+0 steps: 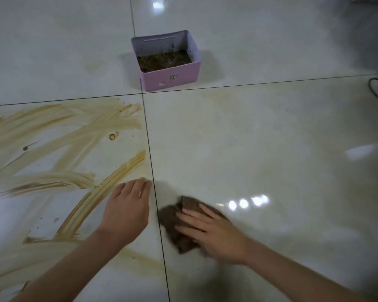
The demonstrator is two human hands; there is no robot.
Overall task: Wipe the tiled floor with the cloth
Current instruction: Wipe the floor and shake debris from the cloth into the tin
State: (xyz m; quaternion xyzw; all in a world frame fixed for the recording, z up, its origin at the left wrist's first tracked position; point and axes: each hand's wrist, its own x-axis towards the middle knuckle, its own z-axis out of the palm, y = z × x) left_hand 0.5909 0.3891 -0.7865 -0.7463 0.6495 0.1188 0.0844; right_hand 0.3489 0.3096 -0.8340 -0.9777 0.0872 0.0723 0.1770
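Observation:
A crumpled brown cloth (172, 227) lies on the glossy white tiled floor (271, 149), just right of a dark grout line. My right hand (214, 234) presses flat on the cloth with fingers spread and straight. My left hand (127, 210) rests flat on the tile left of the grout line, fingers straight, holding nothing. Broad yellow-brown smear streaks (59, 138) cover the tile to the left, running from the far corner down past my left forearm.
A pink open box (170, 77) holding dark plant-like debris stands on the floor ahead, at the meeting of the grout lines. A black cable (376, 90) curves in at the right edge. Small dark specks dot the smeared tile.

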